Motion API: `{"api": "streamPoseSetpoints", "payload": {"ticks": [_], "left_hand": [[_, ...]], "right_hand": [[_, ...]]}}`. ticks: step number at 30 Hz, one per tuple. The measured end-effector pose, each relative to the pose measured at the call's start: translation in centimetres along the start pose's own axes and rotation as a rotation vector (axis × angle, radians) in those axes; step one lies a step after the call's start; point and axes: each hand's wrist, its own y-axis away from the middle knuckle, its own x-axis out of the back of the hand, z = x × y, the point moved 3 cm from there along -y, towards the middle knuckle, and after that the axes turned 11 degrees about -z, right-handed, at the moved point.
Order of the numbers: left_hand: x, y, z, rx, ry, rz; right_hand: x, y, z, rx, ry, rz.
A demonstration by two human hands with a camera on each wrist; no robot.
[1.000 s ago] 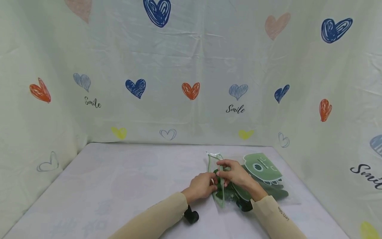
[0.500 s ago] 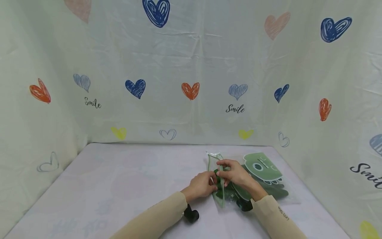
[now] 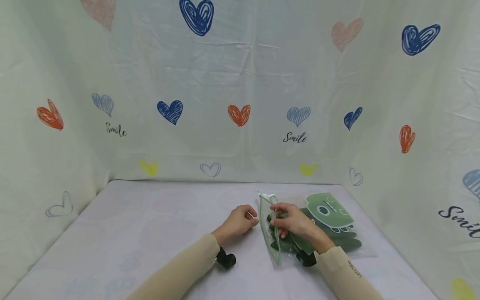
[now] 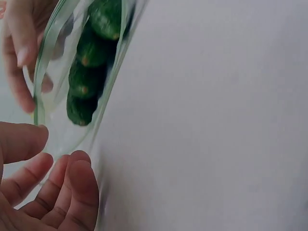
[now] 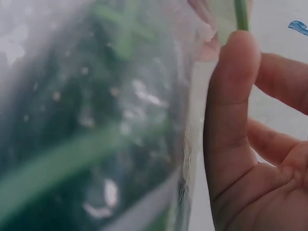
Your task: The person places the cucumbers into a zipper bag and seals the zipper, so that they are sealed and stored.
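A clear zip bag printed with a green cartoon face lies at the right of the table, its green-edged mouth facing left and gaping. Several dark green cucumbers sit inside, their ends showing through the opening in the left wrist view. My right hand pinches the near side of the bag's mouth between thumb and finger; the right wrist view shows the thumb against the green strip. My left hand is just left of the mouth, fingers loosely bent and holding nothing.
A white cloth covers the table. Behind and at both sides hangs a pale curtain printed with hearts. Black wrist cameras sit under the sleeves.
My left hand has come out of the bag's mouth and moved left, its fingers loosening. The mouth's left edge now shows fully. My right hand keeps its pinch, almost in place.
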Motion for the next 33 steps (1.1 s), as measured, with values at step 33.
{"api": "streamPoseSetpoints", "payload": {"ticks": [33], "left_hand": [[1.3, -5.5, -1.5, -0.056, 0.245, 0.148]], "right_hand": [[6.0, -7.6, -1.6, 0.111, 0.376, -0.020]]}}
